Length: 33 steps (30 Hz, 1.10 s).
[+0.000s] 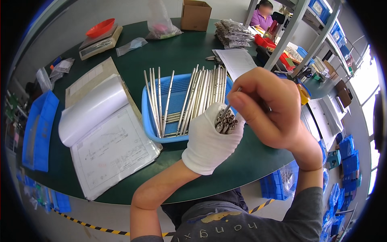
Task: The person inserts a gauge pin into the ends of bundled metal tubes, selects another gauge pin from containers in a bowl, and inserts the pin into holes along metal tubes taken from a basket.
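- Two hands at work, centre of scene, above near edge of green table (169,52).
- Left hand (209,141) in white glove, clenched around bundle of metal tubes (226,121), open ends facing up toward camera.
- Right hand (270,109) bare, thumb and forefinger pinched on thin metal pin (230,104), tip angled down into one tube mouth in bundle.
- Bundle sits just right of blue basket (151,121), near its right rim, held in air rather than resting on table.
- More long metal tubes (193,101) lying in basket, several leaning over far rim.
- Open drawing booklet (109,141) left of basket, page curled up.
- Weighing scale with red dish (100,36) far left, cardboard box (195,15) far centre, bagged parts (234,34) far right.
- Another person (264,14) seated far right, beyond table, hands not seen.
- Doing step well, as judged: keep glove grip tight so tube ends stay level and none slips down.
- Line pin up with tube axis before pushing, no side force, else likely scratch or jam.
- Work row by row across bundle to avoid skipping or repeating a tube.
- Hold bundle steady, move only pin hand.
- Cannot tell depth of pin inside tube.
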### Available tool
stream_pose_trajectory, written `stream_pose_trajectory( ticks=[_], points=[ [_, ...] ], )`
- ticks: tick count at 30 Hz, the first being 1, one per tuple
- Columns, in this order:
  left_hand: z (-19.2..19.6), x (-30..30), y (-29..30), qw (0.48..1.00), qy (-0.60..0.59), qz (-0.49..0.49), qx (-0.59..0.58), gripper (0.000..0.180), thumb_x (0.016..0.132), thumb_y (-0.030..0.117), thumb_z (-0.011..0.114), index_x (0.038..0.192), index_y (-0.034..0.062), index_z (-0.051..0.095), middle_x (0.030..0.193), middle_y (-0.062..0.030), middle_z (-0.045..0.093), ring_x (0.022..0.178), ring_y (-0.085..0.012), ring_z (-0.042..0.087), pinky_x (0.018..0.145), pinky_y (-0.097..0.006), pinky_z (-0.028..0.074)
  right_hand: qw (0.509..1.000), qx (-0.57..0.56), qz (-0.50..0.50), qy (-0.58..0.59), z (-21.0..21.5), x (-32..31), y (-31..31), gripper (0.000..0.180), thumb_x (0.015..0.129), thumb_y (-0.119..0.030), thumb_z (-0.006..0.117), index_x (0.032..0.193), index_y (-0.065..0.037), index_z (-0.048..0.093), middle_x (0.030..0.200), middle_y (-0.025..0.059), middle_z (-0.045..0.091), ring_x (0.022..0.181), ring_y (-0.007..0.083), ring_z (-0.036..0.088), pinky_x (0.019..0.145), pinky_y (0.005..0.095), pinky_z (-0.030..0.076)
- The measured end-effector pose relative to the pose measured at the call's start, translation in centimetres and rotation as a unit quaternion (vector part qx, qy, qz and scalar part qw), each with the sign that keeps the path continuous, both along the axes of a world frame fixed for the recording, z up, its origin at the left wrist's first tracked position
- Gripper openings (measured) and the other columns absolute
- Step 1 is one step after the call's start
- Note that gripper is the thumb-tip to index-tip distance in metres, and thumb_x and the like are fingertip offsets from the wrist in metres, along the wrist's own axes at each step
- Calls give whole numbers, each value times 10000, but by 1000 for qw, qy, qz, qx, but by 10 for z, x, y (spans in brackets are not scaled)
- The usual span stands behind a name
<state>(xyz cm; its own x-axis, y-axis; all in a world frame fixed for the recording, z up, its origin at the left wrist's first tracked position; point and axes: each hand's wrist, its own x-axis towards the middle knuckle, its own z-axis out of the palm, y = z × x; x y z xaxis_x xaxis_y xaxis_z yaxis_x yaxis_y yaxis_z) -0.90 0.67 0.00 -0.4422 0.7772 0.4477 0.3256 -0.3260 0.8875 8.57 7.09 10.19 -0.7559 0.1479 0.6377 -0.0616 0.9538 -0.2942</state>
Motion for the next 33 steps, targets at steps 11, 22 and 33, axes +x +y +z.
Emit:
stream_pose_trajectory(
  ticks=[11,22,33],
  points=[
    [-1,0,0,996,39,12,83,252,705,95,681,926,42,572,736,-102,620,668,-232,625,612,-295,479,998,-10,45,-39,-15,-5,5,40,770,-27,590,794,-1,571,615,78,535,504,213,530,472,282,391],
    [-1,0,0,997,-14,-23,77,192,707,51,664,862,27,553,677,-70,581,603,-154,569,578,-269,455,999,16,33,-15,-9,-1,2,51,754,-19,589,789,9,564,606,79,536,484,201,513,452,267,377],
    [4,0,-2,995,-6,-21,92,262,696,42,671,935,29,563,762,-85,614,666,-161,600,617,-266,472,997,-62,42,-19,-6,-3,0,60,737,-69,623,763,-50,572,570,86,531,478,272,522,423,329,389]
  ],
)
